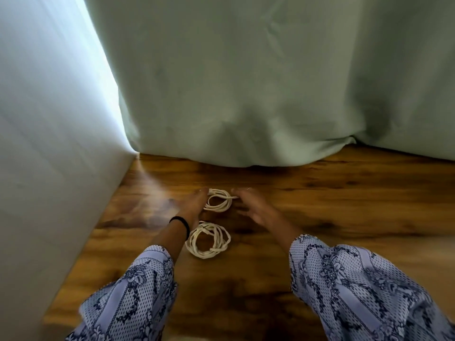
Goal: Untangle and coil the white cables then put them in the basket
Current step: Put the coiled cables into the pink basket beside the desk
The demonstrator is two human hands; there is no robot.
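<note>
Two coils of cable, the far coil (218, 200) and the near coil (208, 239), are creamy white against a floor (344, 193) of warm brown wood grain with darker, almost black streaks. Both sleeves, the left sleeve (133, 291) and the right sleeve (357, 286), are pale lavender-blue with fine dark dots and navy floral bands, and a black band (181, 223) circles the left wrist. The curtain (270, 82) is plain muted sage green, while the panel (49, 119) at left looks pale grey-white, perhaps tinted blue by the glare.
</note>
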